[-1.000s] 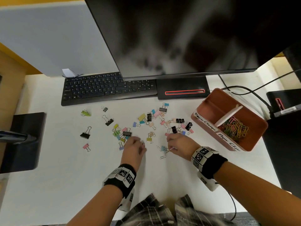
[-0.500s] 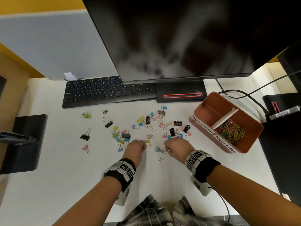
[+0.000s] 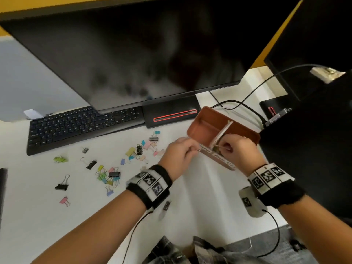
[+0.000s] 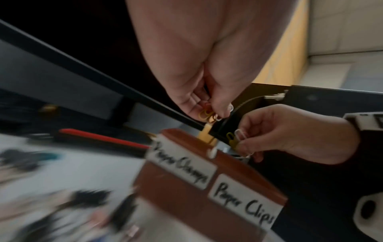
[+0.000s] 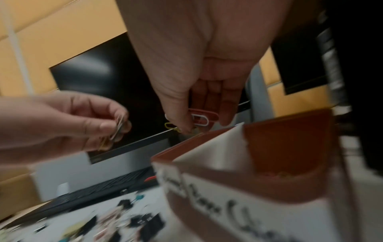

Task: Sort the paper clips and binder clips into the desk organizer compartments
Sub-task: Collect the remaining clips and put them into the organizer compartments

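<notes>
The brown desk organizer (image 3: 198, 121) stands right of centre, split by a white divider (image 3: 222, 132); its front labels read "Paper Clamps" and "Paper Clips" (image 4: 245, 208). My left hand (image 3: 195, 148) hovers at the organizer's front wall and pinches several yellow, orange and white paper clips (image 4: 208, 115). My right hand (image 3: 225, 147) is over the Paper Clips compartment beside the divider, pinching red and white paper clips (image 5: 200, 118). Coloured and black binder clips (image 3: 112, 175) lie scattered on the white desk to the left.
A black keyboard (image 3: 82, 126) and a monitor (image 3: 133, 54) with its base (image 3: 171, 116) stand behind the clips. Black cables (image 3: 247, 107) run behind the organizer. A dark block (image 3: 314, 149) borders the organizer on the right. A lone black binder clip (image 3: 62, 184) lies far left.
Both hands have lifted off the clip pile and moved right to the organizer, each carrying paper clips. The head view has swung right and tilted.
</notes>
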`<state>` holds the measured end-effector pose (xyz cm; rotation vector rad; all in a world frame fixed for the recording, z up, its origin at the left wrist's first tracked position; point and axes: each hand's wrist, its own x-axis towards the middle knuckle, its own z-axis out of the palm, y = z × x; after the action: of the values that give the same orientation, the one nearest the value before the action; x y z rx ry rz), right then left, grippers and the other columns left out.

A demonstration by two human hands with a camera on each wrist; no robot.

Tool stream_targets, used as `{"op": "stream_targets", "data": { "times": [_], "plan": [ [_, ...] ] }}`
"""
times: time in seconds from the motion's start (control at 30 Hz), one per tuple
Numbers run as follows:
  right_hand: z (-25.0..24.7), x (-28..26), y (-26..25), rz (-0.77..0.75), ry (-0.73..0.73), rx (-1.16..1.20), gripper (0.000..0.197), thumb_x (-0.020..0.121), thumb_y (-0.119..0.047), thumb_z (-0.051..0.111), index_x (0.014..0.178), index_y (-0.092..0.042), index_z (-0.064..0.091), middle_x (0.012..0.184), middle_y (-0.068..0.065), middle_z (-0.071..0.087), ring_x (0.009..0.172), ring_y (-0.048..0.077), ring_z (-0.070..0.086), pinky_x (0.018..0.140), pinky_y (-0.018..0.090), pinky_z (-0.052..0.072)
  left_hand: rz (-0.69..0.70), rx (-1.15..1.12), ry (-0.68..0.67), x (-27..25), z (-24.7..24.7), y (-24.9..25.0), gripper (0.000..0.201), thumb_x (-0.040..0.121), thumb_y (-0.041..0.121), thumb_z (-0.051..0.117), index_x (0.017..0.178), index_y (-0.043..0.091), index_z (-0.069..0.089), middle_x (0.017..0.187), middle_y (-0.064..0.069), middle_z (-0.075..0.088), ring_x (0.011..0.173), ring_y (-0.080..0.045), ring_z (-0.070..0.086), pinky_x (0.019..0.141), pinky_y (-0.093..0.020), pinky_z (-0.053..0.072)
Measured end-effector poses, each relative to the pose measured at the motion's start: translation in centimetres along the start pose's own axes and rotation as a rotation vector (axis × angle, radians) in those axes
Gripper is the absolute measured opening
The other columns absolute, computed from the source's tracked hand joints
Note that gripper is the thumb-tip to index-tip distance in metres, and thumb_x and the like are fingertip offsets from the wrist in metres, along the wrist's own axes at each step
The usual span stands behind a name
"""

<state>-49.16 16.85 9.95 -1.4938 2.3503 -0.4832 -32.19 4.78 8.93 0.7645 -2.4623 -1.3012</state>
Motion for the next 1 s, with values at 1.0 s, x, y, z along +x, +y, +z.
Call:
{"op": "stream_targets", "data": {
  "times": [1.0],
  "plan": [
    [14.2,1.4,-9.3,-0.346,-0.614,-0.005,0.043,0.09,-0.027,0.055,0.132,-0.023,0.045,0.137,0.004,0.045,0.125,0.023,0.046,0.098,0.037,0.044,-0.568,0.181,0.231,-12.1,-2.9,-14.5,0.037,0.081,0.011,0.065,0.116,0.014,0.053,0.115,-0.006,0.045,0.086,-0.016,0.052,0.081,-0.027,0.047]
  ]
}}
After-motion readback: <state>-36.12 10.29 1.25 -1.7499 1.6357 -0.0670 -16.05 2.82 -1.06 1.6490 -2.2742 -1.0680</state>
